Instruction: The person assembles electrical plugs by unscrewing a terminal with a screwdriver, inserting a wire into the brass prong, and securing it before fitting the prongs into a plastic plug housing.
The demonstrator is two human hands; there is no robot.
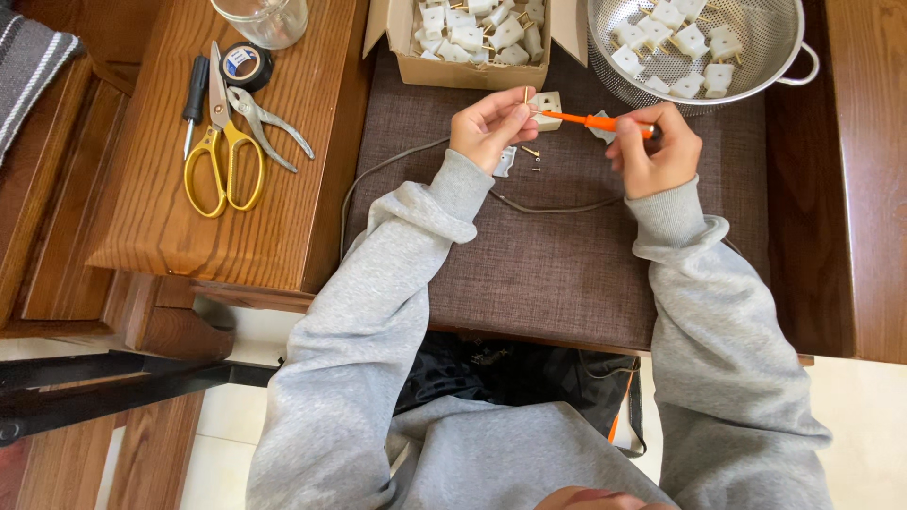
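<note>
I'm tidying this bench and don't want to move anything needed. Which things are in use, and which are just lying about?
In use: white plug in left hand; orange screwdriver in right hand; grey cord; loose screws.

Lying about: yellow scissors; pliers; tape roll; glass jar.

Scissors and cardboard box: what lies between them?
Head view: pliers beside the yellow-handled scissors, then bare wooden tabletop up to the cardboard box.

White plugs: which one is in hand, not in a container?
The plug pinched in the left hand, with the right hand's orange screwdriver at it. Others sit in the cardboard box and metal colander.
</note>
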